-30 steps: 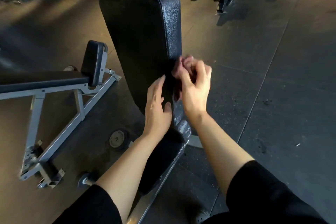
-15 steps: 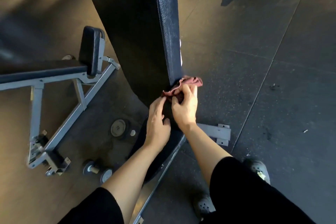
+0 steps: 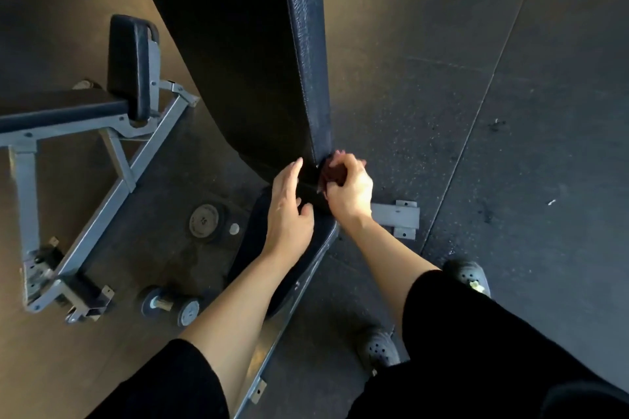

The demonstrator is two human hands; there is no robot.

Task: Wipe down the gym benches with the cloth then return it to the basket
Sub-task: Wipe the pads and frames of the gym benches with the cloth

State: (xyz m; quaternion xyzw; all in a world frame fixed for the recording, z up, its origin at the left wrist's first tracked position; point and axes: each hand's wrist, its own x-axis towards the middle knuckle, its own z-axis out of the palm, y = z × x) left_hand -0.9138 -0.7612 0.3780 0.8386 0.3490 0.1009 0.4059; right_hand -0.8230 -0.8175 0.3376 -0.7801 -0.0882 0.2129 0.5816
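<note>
An inclined black bench backrest (image 3: 245, 44) rises through the middle of the view, with its seat pad (image 3: 258, 241) below. My right hand (image 3: 349, 189) grips a bunched dark red cloth (image 3: 328, 172) against the right lower edge of the backrest. My left hand (image 3: 287, 211) rests with straight fingers on the lower end of the backrest, just left of the cloth. The basket is out of view.
A second bench (image 3: 78, 105) on a grey steel frame stands at the left. A small weight plate (image 3: 204, 219) and a short dumbbell (image 3: 170, 306) lie on the floor between the benches. My shoes (image 3: 468, 277) stand on the rubber floor at the right.
My right hand has slid the cloth down the backrest's right edge to its bottom corner. The cloth was spread half a second ago and is bunched in my fist now. My view has tilted downward.
</note>
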